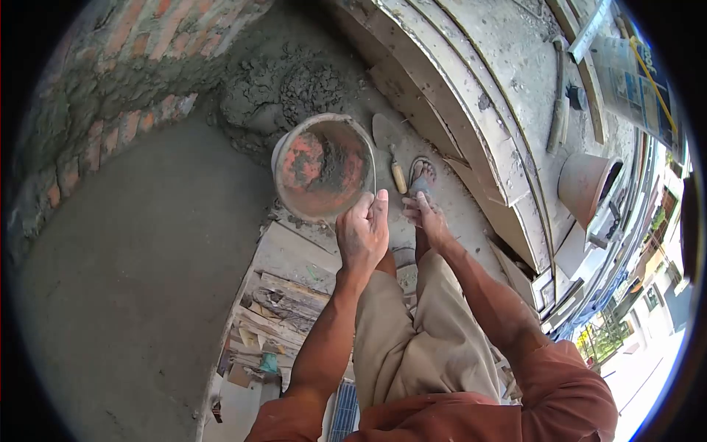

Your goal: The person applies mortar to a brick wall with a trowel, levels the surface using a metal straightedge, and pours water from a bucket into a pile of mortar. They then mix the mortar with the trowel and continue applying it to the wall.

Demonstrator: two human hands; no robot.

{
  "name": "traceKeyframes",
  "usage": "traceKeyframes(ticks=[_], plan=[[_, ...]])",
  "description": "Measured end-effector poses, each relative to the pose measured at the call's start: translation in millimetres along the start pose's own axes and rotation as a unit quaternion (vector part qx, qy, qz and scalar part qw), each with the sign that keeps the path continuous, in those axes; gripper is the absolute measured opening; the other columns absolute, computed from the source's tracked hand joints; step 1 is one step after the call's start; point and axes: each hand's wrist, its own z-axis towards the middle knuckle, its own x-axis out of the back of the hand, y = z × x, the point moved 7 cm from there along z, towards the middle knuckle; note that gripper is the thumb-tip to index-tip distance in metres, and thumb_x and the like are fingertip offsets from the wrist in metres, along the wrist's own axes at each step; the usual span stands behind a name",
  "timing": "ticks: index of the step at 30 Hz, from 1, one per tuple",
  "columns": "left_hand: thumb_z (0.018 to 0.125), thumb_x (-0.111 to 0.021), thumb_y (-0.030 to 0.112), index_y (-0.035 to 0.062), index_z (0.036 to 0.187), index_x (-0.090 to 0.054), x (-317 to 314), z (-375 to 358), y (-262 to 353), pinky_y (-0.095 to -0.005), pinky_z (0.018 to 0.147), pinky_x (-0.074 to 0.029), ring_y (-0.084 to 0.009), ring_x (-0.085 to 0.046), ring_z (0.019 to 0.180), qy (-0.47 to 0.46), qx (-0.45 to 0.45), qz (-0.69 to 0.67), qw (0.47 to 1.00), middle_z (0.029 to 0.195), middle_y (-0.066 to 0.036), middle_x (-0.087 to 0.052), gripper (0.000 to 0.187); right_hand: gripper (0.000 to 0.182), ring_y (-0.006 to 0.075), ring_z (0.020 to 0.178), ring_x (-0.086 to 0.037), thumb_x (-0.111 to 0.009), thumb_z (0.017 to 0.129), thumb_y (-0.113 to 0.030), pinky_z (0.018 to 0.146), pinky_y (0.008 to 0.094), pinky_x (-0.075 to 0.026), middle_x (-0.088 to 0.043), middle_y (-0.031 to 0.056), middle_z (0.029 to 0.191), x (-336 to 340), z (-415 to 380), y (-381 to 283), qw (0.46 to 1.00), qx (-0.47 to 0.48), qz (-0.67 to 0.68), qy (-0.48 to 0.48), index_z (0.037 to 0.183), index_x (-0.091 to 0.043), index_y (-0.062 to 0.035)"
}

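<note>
A mortar-smeared bucket [302, 200] with reddish patches inside tilts so that its mouth faces me. A little wet mortar clings to its inner bottom. My left hand [361, 234] is closed at the bucket's near right edge, where its thin wire handle runs, with the thumb pointing up. Off to the right and apart from the bucket, my right hand [425, 216] has its fingers curled in against the thumb; whether anything is between them is hidden. Just beyond that hand, a trowel [398, 177] with a wooden handle lies on the floor by my sandalled foot.
A heap of wet mortar [283, 85] lies in the corner below the brick wall [158, 29]. Smooth grey mortar [155, 272] spreads at left. Scrap wood [283, 306] lies near my legs. Curved boards [471, 96], another bucket [578, 188] and a hammer-like tool [558, 99] are at right.
</note>
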Motion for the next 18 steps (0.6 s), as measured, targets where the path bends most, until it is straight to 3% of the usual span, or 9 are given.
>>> traceKeyframes(ticks=[2,4,6,8,10,13,16,17,18], plan=[[0.099,-0.052,0.032,-0.0006,0.069,-0.053,-3,-14,15,-0.0378,0.055,-0.036,-0.0200,-0.042,0.052,-0.039,0.020,0.131,0.990,0.057,-0.011,-0.048,0.045,0.067,0.0241,0.109,-0.058,-0.044,0.098,-0.053,0.091,0.0372,-0.047,-0.057,0.0142,0.128,-1,-20,-10,0.999,-0.012,-0.040,-0.008,0.143,-0.037,-0.0029],[0.099,-0.051,0.033,-0.0009,0.070,-0.055,0,-27,32,-0.0382,0.056,-0.036,-0.0198,-0.042,0.053,-0.039,0.010,0.142,0.989,0.057,-0.011,-0.048,0.045,0.070,0.0270,0.113,-0.055,-0.043,0.098,-0.054,0.094,0.0414,-0.046,-0.052,0.0160,0.134,1,-31,-12,1.000,-0.017,0.000,-0.002,0.145,-0.033,-0.0027],[0.099,-0.050,0.034,-0.0023,0.073,-0.059,2,-39,53,-0.0414,0.055,-0.037,-0.0255,-0.049,0.052,-0.040,0.061,0.129,0.989,0.057,-0.016,-0.050,0.046,0.074,0.0293,0.124,-0.048,-0.038,0.098,-0.058,0.100,0.0474,-0.042,-0.040,0.0167,0.146,-3,-49,-17,0.996,-0.059,0.049,-0.042,0.149,-0.028,-0.0059],[0.099,-0.048,0.033,-0.0025,0.075,-0.060,-9,-55,64,-0.0409,0.056,-0.038,-0.0256,-0.049,0.053,-0.090,0.035,0.164,0.982,0.058,-0.016,-0.052,0.045,0.080,0.0329,0.135,-0.037,-0.037,0.097,-0.060,0.109,0.0464,-0.033,-0.031,0.0187,0.152,-2,-70,-29,0.995,-0.048,0.075,-0.039,0.151,-0.022,-0.0032],[0.100,-0.046,0.032,-0.0027,0.078,-0.062,-30,-74,67,-0.0404,0.057,-0.039,-0.0257,-0.050,0.054,-0.156,0.002,0.199,0.967,0.059,-0.016,-0.053,0.044,0.076,0.0348,0.131,-0.044,-0.043,0.096,-0.056,0.107,0.0404,-0.036,-0.043,0.0237,0.143,5,-102,-51,0.995,0.016,0.098,0.032,0.146,-0.030,-0.0005],[0.100,-0.044,0.031,-0.0026,0.080,-0.063,-57,-99,79,-0.0395,0.059,-0.040,-0.0257,-0.050,0.057,-0.243,-0.033,0.221,0.944,0.061,-0.015,-0.055,0.044,0.071,0.0368,0.129,-0.045,-0.048,0.094,-0.055,0.106,0.0400,-0.035,-0.045,0.0257,0.139,34,-109,-10,0.978,0.013,0.050,0.203,0.141,-0.037,-0.0027],[0.100,-0.045,0.032,-0.0026,0.081,-0.063,-76,-124,93,-0.0404,0.062,-0.043,-0.0297,-0.055,0.061,-0.275,-0.056,0.258,0.925,0.065,-0.017,-0.058,0.043,0.065,0.0341,0.127,-0.047,-0.049,0.095,-0.054,0.105,0.0397,-0.036,-0.050,0.0229,0.133,56,-147,4,0.966,0.047,0.169,0.190,0.135,-0.042,-0.0038],[0.100,-0.044,0.032,-0.0023,0.079,-0.062,-81,-128,94,-0.0390,0.061,-0.041,-0.0266,-0.052,0.059,-0.286,-0.087,0.261,0.918,0.063,-0.015,-0.055,0.044,0.058,0.0272,0.112,-0.053,-0.050,0.095,-0.053,0.096,0.0380,-0.041,-0.055,0.0152,0.120,57,-159,6,0.949,0.087,0.263,0.150,0.130,-0.044,-0.0060],[0.100,-0.044,0.033,-0.0020,0.078,-0.062,-87,-133,97,-0.0376,0.060,-0.040,-0.0234,-0.050,0.058,-0.297,-0.119,0.262,0.910,0.060,-0.013,-0.052,0.045,0.058,0.0272,0.112,-0.053,-0.050,0.095,-0.053,0.096,0.0380,-0.041,-0.055,0.0152,0.120,64,-171,9,0.941,0.094,0.284,0.161,0.130,-0.044,-0.0060]])
